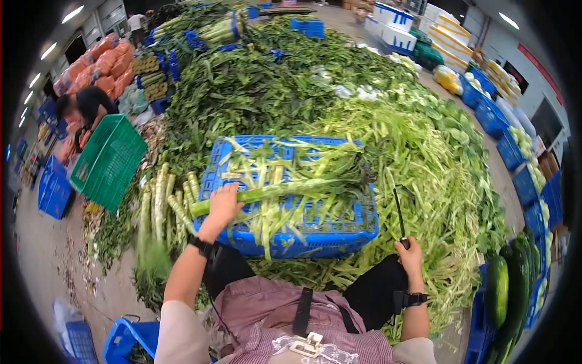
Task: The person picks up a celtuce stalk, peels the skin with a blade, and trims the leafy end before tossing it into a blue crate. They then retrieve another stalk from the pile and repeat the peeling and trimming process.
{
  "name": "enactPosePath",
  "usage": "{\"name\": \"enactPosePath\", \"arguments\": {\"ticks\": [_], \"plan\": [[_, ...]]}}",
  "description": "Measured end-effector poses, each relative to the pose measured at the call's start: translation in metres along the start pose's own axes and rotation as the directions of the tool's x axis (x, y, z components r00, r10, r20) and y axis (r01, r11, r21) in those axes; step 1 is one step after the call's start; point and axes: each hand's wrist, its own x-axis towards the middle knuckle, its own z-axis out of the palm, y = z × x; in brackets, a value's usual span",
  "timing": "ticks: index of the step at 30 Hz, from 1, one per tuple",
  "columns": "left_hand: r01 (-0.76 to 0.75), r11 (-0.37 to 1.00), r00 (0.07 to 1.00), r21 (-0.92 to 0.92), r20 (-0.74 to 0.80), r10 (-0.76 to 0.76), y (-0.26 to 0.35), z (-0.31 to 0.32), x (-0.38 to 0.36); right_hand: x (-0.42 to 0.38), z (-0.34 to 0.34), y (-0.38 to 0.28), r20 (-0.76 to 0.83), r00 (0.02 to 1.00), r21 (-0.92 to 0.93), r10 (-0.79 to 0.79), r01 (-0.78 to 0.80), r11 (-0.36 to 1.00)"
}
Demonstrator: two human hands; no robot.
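My left hand (224, 205) is closed around the thick lower end of a long green celtuce stalk (291, 188). The stalk lies across an upturned blue crate (303, 246), its dark leafy tip (359, 171) pointing right. Light green peel strips (267, 227) are strewn over the crate and hang down its front side. To the right of the crate, my right hand (412, 257) grips the black handle of a long thin knife (399, 212), blade pointing up and away from the stalk. Several pale celtuce stalks (160, 197) lean together left of the crate.
A big heap of leaves (254, 91) and peelings (424, 200) surrounds the crate. At left, a person (91, 106) bends by a green crate (109, 161). Blue crates of vegetables (509, 148) line the right, near large dark green gourds (497, 291). A blue basket (124, 340) stands front left.
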Motion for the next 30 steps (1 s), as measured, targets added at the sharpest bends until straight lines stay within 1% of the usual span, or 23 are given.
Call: {"name": "enactPosePath", "arguments": {"ticks": [1,3,4,5,6,7,8,9,10,11,12,13,14,16,18,20,22,24,25,26,28,29,30], "plan": [[0.012,1.000,1.000,0.004,0.002,-0.012,-0.012,0.002,0.004,-0.002,0.001,-0.001,-0.005,1.000,-0.043,0.001,-0.001,0.999],[-0.083,0.978,0.974,-0.190,0.194,0.120,-0.024,-0.003,0.008,-0.005,0.002,-0.009,0.020,1.000,-0.097,-0.014,0.016,0.995],[-0.088,0.978,0.974,-0.189,0.191,0.125,-0.025,-0.003,0.008,-0.005,0.001,-0.012,0.032,0.999,-0.146,-0.027,0.031,0.989],[-0.055,0.971,0.934,-0.232,0.331,0.132,-0.019,-0.012,0.007,-0.003,0.003,-0.005,0.023,0.999,-0.144,-0.025,0.028,0.989],[-0.016,0.963,0.873,-0.269,0.466,0.144,-0.012,-0.022,0.005,0.002,0.006,0.005,-0.012,0.995,-0.203,-0.100,0.096,0.975],[0.016,0.917,0.875,-0.398,0.450,0.180,-0.004,-0.028,-0.005,0.003,0.007,0.017,-0.042,0.984,-0.263,-0.172,0.155,0.952],[0.008,0.916,0.869,-0.400,0.456,0.191,0.004,-0.032,-0.016,-0.005,0.007,0.011,-0.049,0.986,-0.265,-0.160,0.141,0.954],[0.210,0.738,0.834,-0.641,0.511,0.207,0.014,-0.033,-0.030,-0.016,0.008,-0.005,-0.127,0.964,-0.233,-0.233,0.199,0.952],[0.409,0.467,0.795,-0.784,0.558,0.239,0.024,-0.035,-0.044,-0.024,0.008,-0.013,-0.204,0.931,-0.210,-0.303,0.260,0.942],[0.541,0.330,0.733,-0.773,0.626,0.266,0.038,-0.047,-0.058,-0.025,0.008,-0.009,-0.211,0.897,-0.313,-0.388,0.314,0.896],[0.660,0.189,0.665,-0.727,0.683,0.304,0.052,-0.054,-0.069,-0.035,0.008,-0.025,-0.199,0.929,-0.241,-0.311,0.261,0.935],[0.755,0.067,0.589,-0.653,0.719,0.370,0.062,-0.047,-0.078,-0.038,0.014,-0.029,-0.163,0.905,-0.231,-0.394,0.353,0.907],[0.809,-0.024,0.543,-0.587,0.733,0.410,0.075,-0.044,-0.088,-0.040,0.021,-0.030,-0.129,0.872,-0.217,-0.473,0.440,0.871],[0.837,-0.099,0.510,-0.538,0.701,0.499,0.094,-0.026,-0.100,-0.049,0.028,-0.028,-0.132,0.817,-0.209,-0.561,0.530,0.822],[0.834,-0.236,0.539,-0.499,0.642,0.546,0.122,0.012,-0.109,-0.058,0.051,-0.074,0.053,0.738,-0.260,-0.673,0.661,0.704],[0.854,-0.249,0.510,-0.458,0.634,0.581,0.135,0.027,-0.116,-0.061,0.068,-0.085,0.166,0.735,-0.344,-0.657,0.668,0.660],[0.780,-0.266,0.599,-0.566,0.554,0.578,0.145,0.032,-0.124,-0.062,0.084,-0.084,0.192,0.730,-0.361,-0.656,0.674,0.645],[0.795,-0.270,0.589,-0.544,0.583,0.560,0.149,0.021,-0.126,-0.062,0.096,-0.080,0.224,0.759,-0.412,-0.612,0.642,0.647],[0.784,-0.272,0.604,-0.558,0.581,0.546,0.150,0.019,-0.129,-0.068,0.098,-0.078,0.239,0.732,-0.397,-0.638,0.673,0.624],[0.772,-0.277,0.619,-0.572,0.578,0.531,0.152,0.019,-0.131,-0.075,0.098,-0.078,0.244,0.733,-0.397,-0.635,0.673,0.624],[0.767,-0.306,0.632,-0.564,0.580,0.514,0.155,0.026,-0.138,-0.089,0.096,-0.080,0.468,0.481,-0.247,-0.741,0.876,0.413],[0.813,-0.274,0.575,-0.514,0.635,0.516,0.155,0.028,-0.139,-0.093,0.095,-0.084,0.492,0.409,-0.253,-0.769,0.912,0.323],[0.854,-0.240,0.515,-0.462,0.685,0.515,0.155,0.029,-0.139,-0.086,0.095,-0.083,0.495,0.406,-0.253,-0.768,0.913,0.320]]}}
